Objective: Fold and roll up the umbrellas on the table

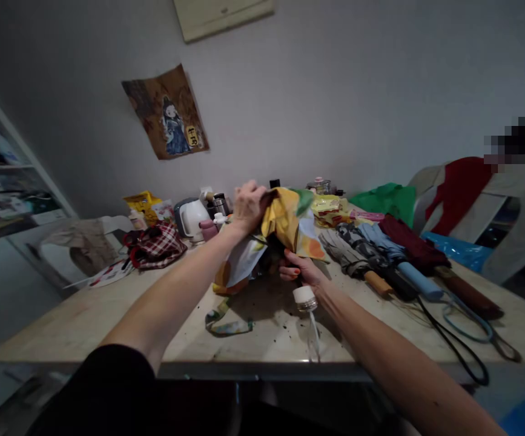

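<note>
A yellow, white and green patterned umbrella (284, 219) is bunched in front of me over the middle of the table. My left hand (248, 207) is closed on the upper part of its cloth. Lower down, my right hand (306, 270), with orange-red nails, grips the umbrella's shaft just above the handle. That handle has a white collar (304, 295) and a clear lower end, pointing down toward the table's front edge. A patterned cloth strap (229, 327) trails on the tabletop below the canopy. Folds of cloth hide much of the shaft.
Several folded umbrellas (389, 260) lie to the right, their wrist loops near the table (121, 321) edge. Behind stand a white kettle (193, 218) and yellow packets (330, 209). Plaid cloth (160, 245) lies left. Dark crumbs dot the tabletop. Another person is at far right.
</note>
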Available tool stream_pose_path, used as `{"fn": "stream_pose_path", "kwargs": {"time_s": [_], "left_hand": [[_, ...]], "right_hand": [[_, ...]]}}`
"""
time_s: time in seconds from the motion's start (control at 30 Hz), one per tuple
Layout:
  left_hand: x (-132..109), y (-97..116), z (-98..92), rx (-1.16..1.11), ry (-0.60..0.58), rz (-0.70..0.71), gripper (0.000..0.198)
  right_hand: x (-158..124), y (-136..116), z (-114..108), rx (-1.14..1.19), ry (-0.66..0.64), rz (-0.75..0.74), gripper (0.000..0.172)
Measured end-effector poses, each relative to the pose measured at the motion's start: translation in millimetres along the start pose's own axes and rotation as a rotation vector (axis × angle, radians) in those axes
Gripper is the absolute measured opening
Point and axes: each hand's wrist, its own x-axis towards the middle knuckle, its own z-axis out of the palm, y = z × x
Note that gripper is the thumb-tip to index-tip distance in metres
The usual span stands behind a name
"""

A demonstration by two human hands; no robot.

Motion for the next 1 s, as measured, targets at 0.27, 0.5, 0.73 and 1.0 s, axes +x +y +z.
{"fn": "stream_pose_path", "kwargs": {"time_s": [0.27,0.5,0.73,1.0], "left_hand": [[-35,46,-31.6,-0.315,0.409,-0.222,0.021],[-126,79,-36.9,-0.485,0.091,-0.365,0.002],[-148,83,-18.1,-0.563,-0.042,-0.171,0.023],[-98,25,-77.4,-0.399,0.309,-0.270,0.057]], "right_hand": [[1,-2,3,0.025,-0.004,-0.034,0.046],[3,5,1,-0.007,0.071,-0.068,0.041],[1,8,-1,-0.108,0.173,-0.142,0.045],[-1,8,6,-0.263,0.122,-0.163,0.037]]}}
